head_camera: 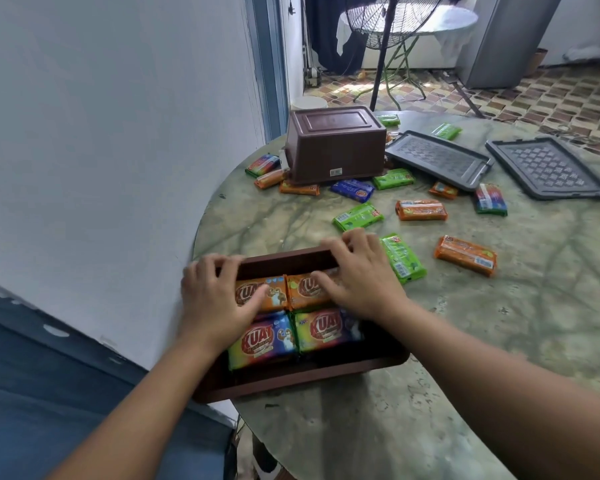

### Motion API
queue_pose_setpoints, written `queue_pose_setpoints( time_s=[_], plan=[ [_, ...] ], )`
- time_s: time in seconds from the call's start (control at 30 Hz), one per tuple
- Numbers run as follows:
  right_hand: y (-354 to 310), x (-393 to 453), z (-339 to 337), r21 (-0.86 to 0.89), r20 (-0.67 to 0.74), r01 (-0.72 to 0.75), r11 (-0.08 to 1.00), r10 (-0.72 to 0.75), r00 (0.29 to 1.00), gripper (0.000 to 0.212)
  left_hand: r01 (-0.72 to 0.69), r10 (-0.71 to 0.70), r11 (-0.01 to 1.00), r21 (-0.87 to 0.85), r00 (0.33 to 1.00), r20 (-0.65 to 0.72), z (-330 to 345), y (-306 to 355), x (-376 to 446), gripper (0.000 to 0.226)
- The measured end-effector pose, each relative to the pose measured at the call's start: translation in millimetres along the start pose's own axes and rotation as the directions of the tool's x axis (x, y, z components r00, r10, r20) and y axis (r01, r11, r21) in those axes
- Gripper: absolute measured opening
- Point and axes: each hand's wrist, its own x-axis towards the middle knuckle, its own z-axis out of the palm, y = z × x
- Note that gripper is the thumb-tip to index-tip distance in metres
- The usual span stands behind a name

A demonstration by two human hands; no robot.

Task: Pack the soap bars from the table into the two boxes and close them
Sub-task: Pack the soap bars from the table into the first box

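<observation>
1. The near box [291, 379], brown and open, sits at the near edge of the round surface [499, 306] and holds four soap bars: two orange ones [276, 294] at the back, two rainbow-wrapped ones [264, 341] in front.
2. The left hand [215, 299] lies flat on the back-left orange bar, fingers spread, its grip released and closed on nothing.
3. The right hand [357, 275] presses the back-right orange bar, fingertips at the box's far wall, grip likewise loose.
4. A green bar [402, 258] lies just beside the right hand; more green, orange, blue and rainbow bars lie scattered beyond.
5. The second box [335, 143] stands upside down at the far edge, bars around its base.
6. Two grey lids [437, 159] [548, 168] lie flat to its right.
</observation>
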Motion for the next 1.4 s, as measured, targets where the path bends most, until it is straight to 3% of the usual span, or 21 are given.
queue_pose_setpoints(
  time_s=[0.07, 0.13, 0.2, 0.27, 0.33, 0.43, 0.77, 0.93, 1.27, 1.4],
  plan=[
    [1.5, -1.1, 0.9, 0.029, -0.039, -0.225, 0.974, 0.226, 0.973, 0.065, 0.208, -0.21, 0.977, 0.052, 0.977, 0.027, -1.4, 1.9, 1.1, 0.078],
    [2.4, 2.0, 1.0, 0.065, 0.069, -0.399, 0.915, 0.394, 0.916, 0.063, 0.403, -0.405, 0.914, 0.051, 0.9, 0.162, -3.6, 4.2, 4.4, 0.088],
    [3.6, 6.6, 0.8, 0.073, 0.194, -0.479, 0.875, 0.459, 0.867, 0.052, 0.515, -0.494, 0.857, 0.0, 0.821, 0.286, -4.0, 4.5, 10.7, 0.085],
    [4.5, 8.5, 0.1, 0.069, 0.214, -0.479, 0.875, 0.456, 0.864, 0.039, 0.558, -0.507, 0.828, -0.058, 0.789, 0.347, -1.5, 1.4, 16.8, 0.07],
    [5.4, 7.6, -2.8, 0.099, 0.198, -0.477, 0.873, 0.453, 0.869, 0.029, 0.558, -0.496, 0.824, -0.097, 0.794, 0.352, 1.0, -2.9, 19.7, 0.057],
    [6.8, 3.7, -7.0, 0.118, 0.201, -0.471, 0.874, 0.443, 0.874, 0.03, 0.533, -0.464, 0.836, -0.131, 0.815, 0.347, 2.4, -3.6, 20.9, 0.045],
    [50.4, -39.9, -23.9, 0.137, 0.141, -0.568, 0.811, 0.552, 0.822, 0.036, 0.412, -0.34, 0.898, -0.152, 0.872, 0.352, 16.1, 52.0, 29.2, 0.049],
    [82.1, -71.2, -37.3, 0.133, 0.106, -0.621, 0.772, 0.612, 0.784, 0.028, 0.34, -0.254, 0.922, -0.185, 0.893, 0.372, 26.8, 93.3, 35.9, 0.052],
    [124.6, -124.1, -60.1, 0.085, 0.029, -0.727, 0.681, 0.728, 0.685, 0.033, 0.194, -0.083, 0.953, -0.235, 0.908, 0.411, 33.7, 166.6, 39.2, 0.053],
    [129.2, -133.2, -64.3, 0.08, 0.029, -0.758, 0.647, 0.759, 0.651, 0.03, 0.154, -0.051, 0.972, -0.176, 0.874, 0.483, 35.1, 178.4, 44.7, 0.057]
  ],
)
